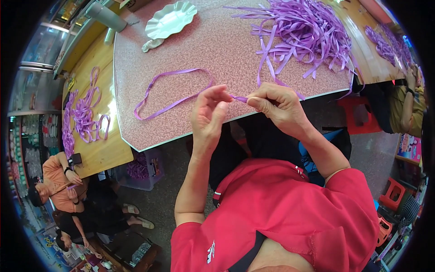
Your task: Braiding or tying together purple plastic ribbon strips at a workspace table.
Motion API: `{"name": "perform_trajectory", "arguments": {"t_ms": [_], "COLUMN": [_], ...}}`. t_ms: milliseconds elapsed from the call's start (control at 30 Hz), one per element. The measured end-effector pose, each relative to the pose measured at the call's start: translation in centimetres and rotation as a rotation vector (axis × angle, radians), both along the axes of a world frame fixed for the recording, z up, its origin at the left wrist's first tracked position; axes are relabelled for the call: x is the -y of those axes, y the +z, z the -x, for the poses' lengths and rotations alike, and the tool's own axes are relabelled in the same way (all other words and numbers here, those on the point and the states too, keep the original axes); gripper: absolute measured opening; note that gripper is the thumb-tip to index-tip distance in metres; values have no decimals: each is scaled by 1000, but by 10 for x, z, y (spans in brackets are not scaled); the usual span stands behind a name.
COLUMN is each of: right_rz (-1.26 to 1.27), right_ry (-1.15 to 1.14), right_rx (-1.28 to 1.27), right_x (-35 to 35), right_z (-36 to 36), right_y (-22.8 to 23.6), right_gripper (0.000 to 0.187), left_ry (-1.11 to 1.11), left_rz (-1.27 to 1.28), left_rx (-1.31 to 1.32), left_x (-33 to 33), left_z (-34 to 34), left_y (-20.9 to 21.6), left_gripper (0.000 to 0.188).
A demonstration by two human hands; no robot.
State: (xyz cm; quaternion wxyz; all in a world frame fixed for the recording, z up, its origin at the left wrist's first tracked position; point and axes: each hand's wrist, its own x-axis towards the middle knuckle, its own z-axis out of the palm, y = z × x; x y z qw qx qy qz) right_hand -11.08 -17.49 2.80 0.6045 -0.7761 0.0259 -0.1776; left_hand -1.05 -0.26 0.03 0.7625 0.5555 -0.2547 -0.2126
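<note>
A thin purple ribbon (149,88) lies in a long loop on the pink tabletop, and its strands run behind the fingers of my left hand (207,115). Those fingers curl round toward the thumb, with the ribbon at their tips. The thumb stands slightly off the fingertips. My right hand (282,109) pinches the short purple end between thumb and bent forefinger. A small stretch of twisted ribbon shows between the two hands, just above the table's near edge. Whether it is knotted is too small to tell.
A large heap of purple ribbons (303,31) covers the far right of the pink table (181,59). At the back left are a pale scalloped dish (171,20) and a grey-green tumbler (106,17). Co-workers sit left and right; more ribbons (86,113) lie on the wooden table at left.
</note>
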Motion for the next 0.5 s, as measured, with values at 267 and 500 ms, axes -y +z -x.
{"name": "perform_trajectory", "arguments": {"t_ms": [267,500], "right_rz": [-98,-112], "right_ry": [24,40], "right_rx": [-62,-120], "right_x": [0,0], "right_z": [0,2], "right_y": [-2,-3], "right_gripper": [17,20], "left_ry": [-91,-57], "left_rz": [131,71], "left_rx": [-81,-63], "left_x": [3,4], "left_z": [7,9], "left_y": [2,7], "left_gripper": [16,12]}}
